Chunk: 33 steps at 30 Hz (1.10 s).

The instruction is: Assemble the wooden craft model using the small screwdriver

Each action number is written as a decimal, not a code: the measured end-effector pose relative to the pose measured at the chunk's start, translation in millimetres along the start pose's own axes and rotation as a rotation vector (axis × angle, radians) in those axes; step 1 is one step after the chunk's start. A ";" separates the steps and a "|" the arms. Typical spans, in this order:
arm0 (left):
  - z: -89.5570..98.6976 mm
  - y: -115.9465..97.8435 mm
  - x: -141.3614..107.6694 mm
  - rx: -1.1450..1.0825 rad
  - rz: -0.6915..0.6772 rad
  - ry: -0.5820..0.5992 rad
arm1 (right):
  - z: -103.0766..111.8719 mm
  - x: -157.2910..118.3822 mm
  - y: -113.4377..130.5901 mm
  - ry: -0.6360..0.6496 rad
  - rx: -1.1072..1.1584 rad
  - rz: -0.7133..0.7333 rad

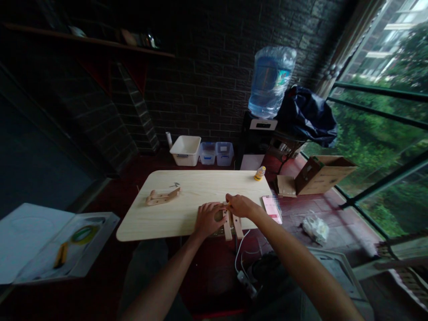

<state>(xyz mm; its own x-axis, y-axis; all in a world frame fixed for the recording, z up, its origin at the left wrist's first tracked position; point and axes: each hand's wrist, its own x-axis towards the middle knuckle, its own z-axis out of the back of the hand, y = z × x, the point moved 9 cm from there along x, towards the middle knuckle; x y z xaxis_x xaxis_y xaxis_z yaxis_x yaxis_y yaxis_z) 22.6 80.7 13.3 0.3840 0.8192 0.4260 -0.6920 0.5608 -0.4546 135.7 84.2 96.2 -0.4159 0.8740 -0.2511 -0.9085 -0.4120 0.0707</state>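
My left hand (207, 219) is at the front edge of the pale table (187, 185), its fingers and thumb curved against a wooden frame (227, 227). Two light wooden bars with dark holes show in this frame, their near ends jutting past the table edge. Over the frame's far end, my right hand (240, 206) is closed in a fist. A small yellow bit shows by its fingers, too small to name. Another wooden assembly (162, 197), with holes along its bars, lies on the table's left part. Beside it are small dark metal pieces (174, 185).
A small yellow-capped bottle (260, 173) stands at the back right corner, and a phone (272, 209) lies on the right edge. An open white case (76, 240) is at the left. Bins (186, 150), a water dispenser (259, 138) and a cardboard box (321, 176) stand beyond. A white cable (238, 258) hangs below.
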 end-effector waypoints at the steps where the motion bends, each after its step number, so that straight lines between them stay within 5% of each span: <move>1: 0.7 -0.6 -0.1 -0.001 -0.004 -0.005 | 2.0 -1.1 1.5 -0.006 0.001 0.010; 33: 0.1 -0.8 -0.5 0.010 -0.005 0.007 | 7.1 -4.5 10.0 -0.011 0.009 0.055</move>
<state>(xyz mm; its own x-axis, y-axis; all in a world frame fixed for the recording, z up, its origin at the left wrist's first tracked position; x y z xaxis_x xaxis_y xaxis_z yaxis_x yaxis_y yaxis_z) 22.8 79.8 13.5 0.3916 0.8172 0.4230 -0.6960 0.5637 -0.4447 128.1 78.0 104.9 -0.4656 0.8530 -0.2359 -0.8845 -0.4572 0.0924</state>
